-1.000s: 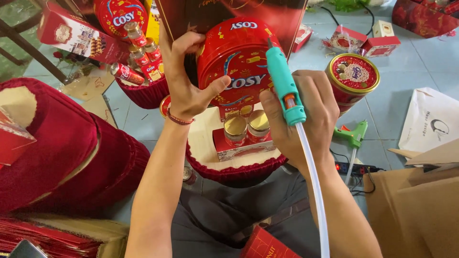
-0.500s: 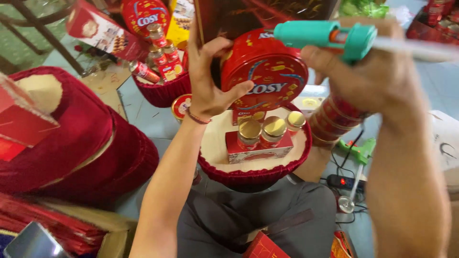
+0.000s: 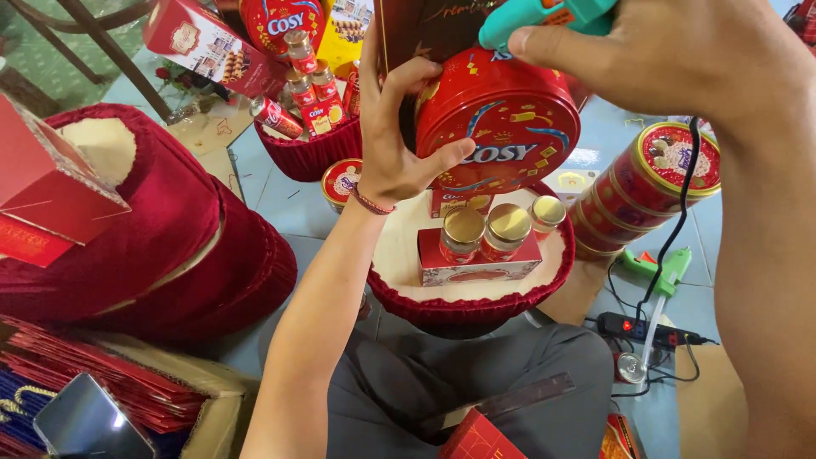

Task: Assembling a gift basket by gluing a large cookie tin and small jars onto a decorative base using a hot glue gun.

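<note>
The left hand [image 3: 395, 144] grips a glossy round red tin [image 3: 497, 119] on edge, fingers spread along its left rim and thumb pressed on the printed lid, above a velvet-edged red basket [image 3: 472, 302] that holds a small box of gold-capped jars [image 3: 484, 234]. The right hand [image 3: 671, 59] is closed around a teal plastic glue gun [image 3: 544, 15] just at the tin's top rim. The gun's nozzle is cut off by the frame, so whether it touches the tin is unclear.
</note>
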